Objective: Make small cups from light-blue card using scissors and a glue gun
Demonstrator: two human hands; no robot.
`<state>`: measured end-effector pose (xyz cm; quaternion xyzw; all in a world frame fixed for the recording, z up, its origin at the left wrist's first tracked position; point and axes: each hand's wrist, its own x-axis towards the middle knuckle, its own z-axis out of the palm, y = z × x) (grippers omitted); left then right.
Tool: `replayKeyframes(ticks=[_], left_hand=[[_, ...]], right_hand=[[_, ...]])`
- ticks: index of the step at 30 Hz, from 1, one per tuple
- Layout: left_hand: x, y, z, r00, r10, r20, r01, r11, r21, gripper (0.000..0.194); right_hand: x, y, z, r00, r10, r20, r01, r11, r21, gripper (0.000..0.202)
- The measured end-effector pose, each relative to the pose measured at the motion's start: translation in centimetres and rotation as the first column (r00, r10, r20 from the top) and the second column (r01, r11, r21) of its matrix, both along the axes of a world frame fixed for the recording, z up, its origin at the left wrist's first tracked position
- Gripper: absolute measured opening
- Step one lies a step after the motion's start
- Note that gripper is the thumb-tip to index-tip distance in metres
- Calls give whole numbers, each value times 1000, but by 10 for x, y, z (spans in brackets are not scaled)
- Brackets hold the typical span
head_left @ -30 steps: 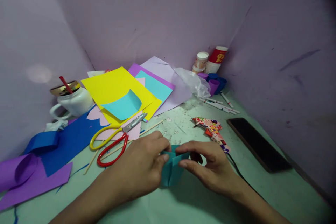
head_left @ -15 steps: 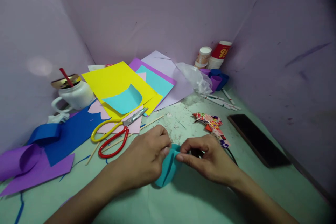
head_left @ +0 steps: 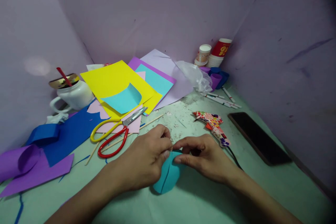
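Note:
A rolled piece of turquoise paper (head_left: 172, 175) is between my hands at the front middle of the table, with a seam running down its near side. My left hand (head_left: 149, 155) pinches its upper left edge, the fingertips partly hidden behind the knuckles. On the upper right rim, my right hand (head_left: 201, 155) grips with the thumb in front and the fingers behind. Left of my left hand lie scissors (head_left: 126, 126) with one yellow and one red handle. Beyond my right hand rests a flower-patterned glue gun (head_left: 212, 126) with a black cord.
Sheets of coloured paper (head_left: 112, 80) are piled at the back. To the left are a white mug (head_left: 75, 96), blue paper (head_left: 70, 133) and purple paper (head_left: 47, 178). A phone (head_left: 259, 138), white sticks (head_left: 220, 100), a plastic bag (head_left: 194, 77) and paper cups (head_left: 217, 54) stand or lie right.
The turquoise roll has tipped so more of its seamed side faces me, its rim drawn nearer to flat. My right fingers have moved slightly left, closer to my left fingertips.

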<state>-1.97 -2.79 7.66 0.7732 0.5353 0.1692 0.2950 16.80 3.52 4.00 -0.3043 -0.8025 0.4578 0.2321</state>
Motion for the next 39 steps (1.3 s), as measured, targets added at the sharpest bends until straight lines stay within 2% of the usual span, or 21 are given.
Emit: replayKeyframes(ticks=[4,8,11,13,16,18,22,25,27,29,34,39], left_hand=[[1,-3,2,999,-20,-25,22,998,54,16],[0,-5,5,999,-37,-31,40,994,102,16],[-2,-7,6,999,-30,39,24,990,137,14],[-4,-7,4,993,5,121,-20,992,128,24],[-10,-2,-3,963,108,246,-90,992,-85,45],[-16,5,-10,937,152,314,-66,961,-268,52],[-23,16,-21,848,257,463,-5,878,-479,60],[-21,17,-25,744,346,571,27,839,-544,59],[-18,15,-25,722,345,600,6,864,-504,54],[-15,14,-24,723,345,599,-23,878,-477,50],[-13,16,-20,702,349,621,-51,894,-445,45],[-13,18,-21,699,338,630,-64,907,-416,50]], right_hand=[[0,-3,4,1000,9,20,-9,1000,1,15],[1,-5,6,998,55,2,-55,997,57,11],[1,-4,6,998,60,-20,-57,992,115,10],[0,-2,6,998,46,-49,-39,990,137,11],[-1,2,3,994,-3,-108,15,993,117,11],[-1,5,0,988,-56,-143,66,995,69,12],[-3,9,-5,967,-170,-189,155,984,-92,13],[-7,8,-8,946,-217,-240,156,956,-250,17],[-10,5,-9,922,-242,-303,130,929,-347,26],[-13,3,-9,898,-270,-348,130,917,-378,34],[-13,0,-8,878,-299,-374,220,945,-240,32],[-6,2,-10,911,-143,-387,187,979,78,17]])
